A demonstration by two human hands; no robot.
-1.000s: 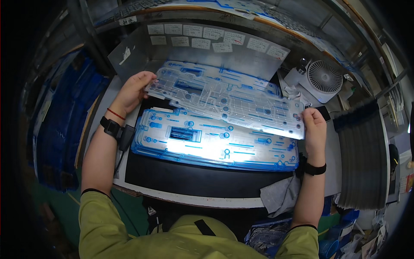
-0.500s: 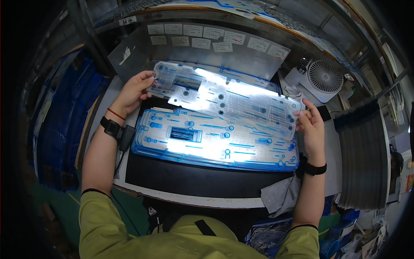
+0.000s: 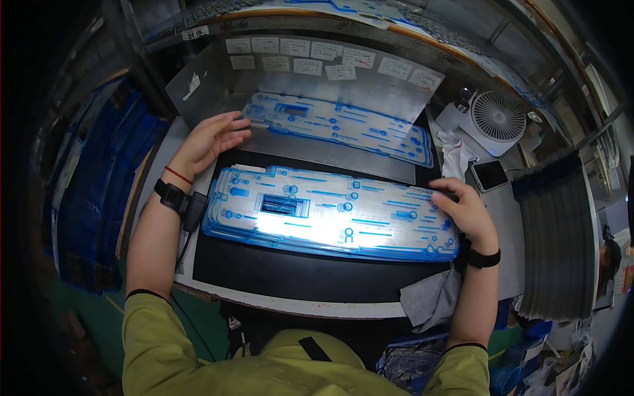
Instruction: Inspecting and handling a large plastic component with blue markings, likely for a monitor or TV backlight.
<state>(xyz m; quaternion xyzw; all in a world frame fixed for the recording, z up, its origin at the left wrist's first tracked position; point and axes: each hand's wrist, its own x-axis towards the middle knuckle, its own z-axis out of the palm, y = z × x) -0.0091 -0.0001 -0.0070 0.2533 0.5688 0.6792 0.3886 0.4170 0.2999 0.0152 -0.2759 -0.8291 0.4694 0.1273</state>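
A stack of thin, clear panels with blue printed edges and cut-outs (image 3: 370,211) lies on the black mat in front of me. Behind it, a second stack of similar panels (image 3: 323,122) rests at a slant near the metal backboard. My left hand (image 3: 214,138) is open beside the left end of the far stack, fingers stretched toward it and holding nothing. At the right end of the near stack, my right hand (image 3: 467,210) has its fingers and thumb apart over the upper corner. Whether those fingertips touch the top panel I cannot tell.
A white fan (image 3: 498,119), a phone (image 3: 490,175) and a crumpled white cloth (image 3: 456,153) sit at the right. A grey cloth (image 3: 430,298) hangs over the front edge. Tall stacks flank me: blue-edged sheets (image 3: 99,185) left, dark sheets (image 3: 553,244) right.
The clear panel that both hands held is out of them, and the far stack now shows uncovered. My left hand has opened; my right hand has come down to the near stack.
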